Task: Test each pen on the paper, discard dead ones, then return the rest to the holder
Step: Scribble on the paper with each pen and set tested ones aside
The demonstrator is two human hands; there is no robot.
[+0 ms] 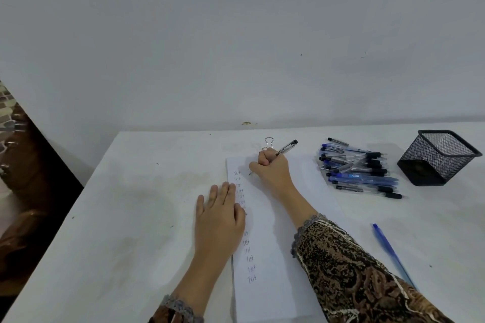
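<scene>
Pens [359, 172] lay in a loose pile on the white table [126, 231], just beside a black mesh holder [438, 157] at the right. From the head view, the right hand [271, 172] was curled round a silver pen [286, 147], its tip down near the top of the paper [273, 270], beside a column of small handwritten words running down the sheet's left side. The left hand [220, 215] lay flat, fingers straight and close together, pressing the sheet's left edge. A binder clip [268, 142] sat at the sheet's top, just behind the right hand. One blue pen [391, 252] lay apart, right of the patterned sleeve [354, 270].
</scene>
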